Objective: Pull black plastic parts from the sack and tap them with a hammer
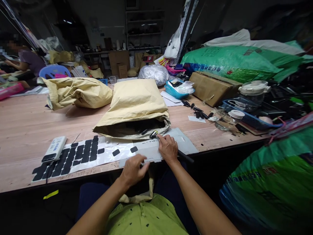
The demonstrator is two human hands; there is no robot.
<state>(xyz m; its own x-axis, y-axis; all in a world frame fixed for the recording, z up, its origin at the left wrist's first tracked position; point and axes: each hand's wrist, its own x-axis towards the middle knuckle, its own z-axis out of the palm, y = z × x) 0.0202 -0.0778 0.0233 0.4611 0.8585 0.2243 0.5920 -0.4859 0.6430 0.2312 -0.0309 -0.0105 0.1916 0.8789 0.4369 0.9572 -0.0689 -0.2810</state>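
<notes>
My right hand (168, 147) is closed on a small black and silver part (154, 134), held just above a grey board (179, 143) at the table's front edge. Directly behind it gapes the open mouth of a tan paper sack (135, 101) with dark parts inside. My left hand (133, 169) is closed in a pinch at the front edge of the grey board; what it holds is hidden. To its left lies a white sheet of black foam pads (80, 153), with several pads gone from its right part.
A white remote-like device (54, 148) lies at the sheet's left end. Another tan sack (77, 92) lies behind on the wooden table (24, 127). Loose black parts (199, 114), a glass jar (228, 119), a cardboard box (212, 87) and green sacks (230, 62) crowd the right. A person sits far left.
</notes>
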